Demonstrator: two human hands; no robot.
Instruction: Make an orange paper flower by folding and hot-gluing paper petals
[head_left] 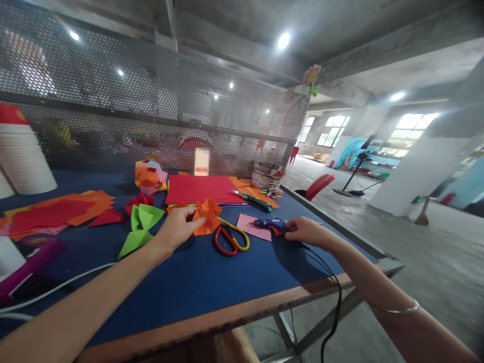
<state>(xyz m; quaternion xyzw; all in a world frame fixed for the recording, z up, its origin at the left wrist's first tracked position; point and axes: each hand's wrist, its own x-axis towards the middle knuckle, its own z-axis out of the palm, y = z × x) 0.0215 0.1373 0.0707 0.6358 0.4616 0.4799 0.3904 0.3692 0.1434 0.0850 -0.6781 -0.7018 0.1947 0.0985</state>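
Between the thumb and fingers of my left hand [178, 229] is a folded orange paper piece [207, 217], held over the blue table [170, 297]. My right hand [305, 232] is closed around the back end of a blue glue gun [270, 223], whose nozzle points left over a pink paper square [249, 228]. A black cord runs from the gun down over the table edge. Scissors [230, 241] with one red and one yellow handle loop lie between my hands. Green folded paper pieces [141, 224] are beside my left wrist.
Red paper sheets [200, 189], a utility knife [253, 200] and a woven basket [267, 175] lie farther back. Orange and red sheets [56, 214], stacked white cups [24, 156] and a purple object [41, 257] stand left. A perforated metal screen [132, 106] borders the back.
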